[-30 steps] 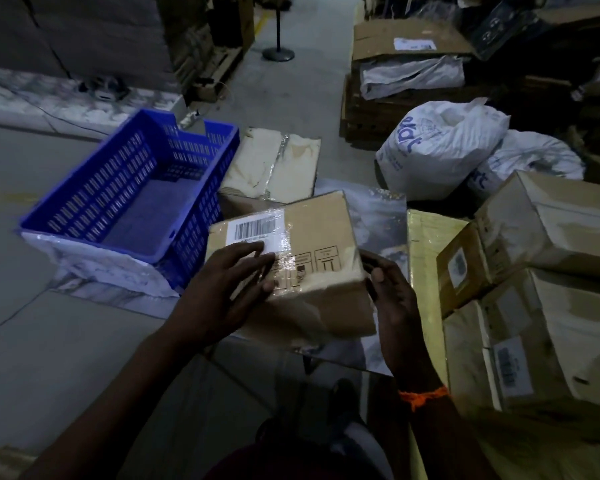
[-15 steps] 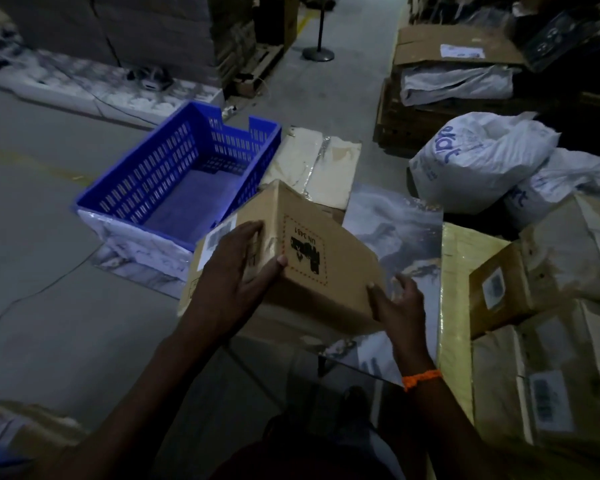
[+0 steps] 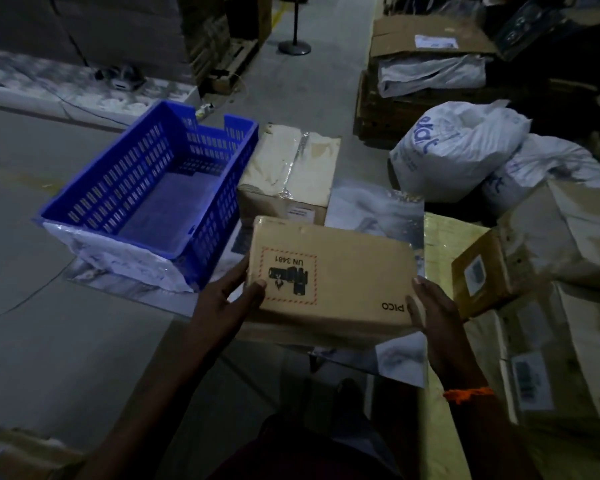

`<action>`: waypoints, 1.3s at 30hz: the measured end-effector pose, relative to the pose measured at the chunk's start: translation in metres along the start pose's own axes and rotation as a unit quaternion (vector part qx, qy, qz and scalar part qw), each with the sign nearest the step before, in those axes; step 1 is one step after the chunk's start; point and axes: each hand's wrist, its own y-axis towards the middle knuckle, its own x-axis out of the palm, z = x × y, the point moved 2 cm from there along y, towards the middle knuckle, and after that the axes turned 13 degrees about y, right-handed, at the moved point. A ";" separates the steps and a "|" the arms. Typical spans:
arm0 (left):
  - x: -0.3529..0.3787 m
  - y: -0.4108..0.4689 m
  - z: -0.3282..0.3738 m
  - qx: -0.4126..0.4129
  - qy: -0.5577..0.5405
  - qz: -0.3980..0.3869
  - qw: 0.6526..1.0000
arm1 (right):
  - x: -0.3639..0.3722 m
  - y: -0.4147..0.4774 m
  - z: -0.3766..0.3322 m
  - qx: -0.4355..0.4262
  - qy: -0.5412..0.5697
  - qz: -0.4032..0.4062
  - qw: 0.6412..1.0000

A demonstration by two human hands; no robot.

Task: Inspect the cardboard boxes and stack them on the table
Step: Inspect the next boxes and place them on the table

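A brown cardboard box point(image 3: 340, 271) with a red-dashed UN 3481 battery label and the word PICO is held in front of me above a glass table point(image 3: 399, 362). My left hand point(image 3: 229, 299) grips its left end, thumb on the top face. At the right end my right hand point(image 3: 433, 310) holds the box with the thumb on top; an orange band is on that wrist. A taped box point(image 3: 291, 168) stands behind it. To the right several boxes point(image 3: 565, 237) are stacked.
An empty blue plastic crate point(image 3: 146, 188) sits to the left on white wrapping. White sacks point(image 3: 458, 147) lie at the back right, with flat cardboard piles point(image 3: 426, 39) behind them. A post base point(image 3: 294, 47) stands on the grey floor.
The box has been turned over in my hands: the barcode face gave way to the side with the battery label, now facing up. My hands moved to its two ends.
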 end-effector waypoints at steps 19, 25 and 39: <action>0.027 0.032 -0.031 -0.086 -0.040 0.038 0.995 | -0.021 0.018 -0.001 0.041 -0.043 0.047 0.997; 0.021 0.068 -0.003 -0.120 -0.022 0.006 0.993 | -0.002 0.044 -0.026 0.125 -0.035 -0.008 0.992; 0.035 0.050 -0.019 -0.161 -0.165 0.074 0.970 | -0.025 0.027 -0.020 0.061 0.026 0.066 0.996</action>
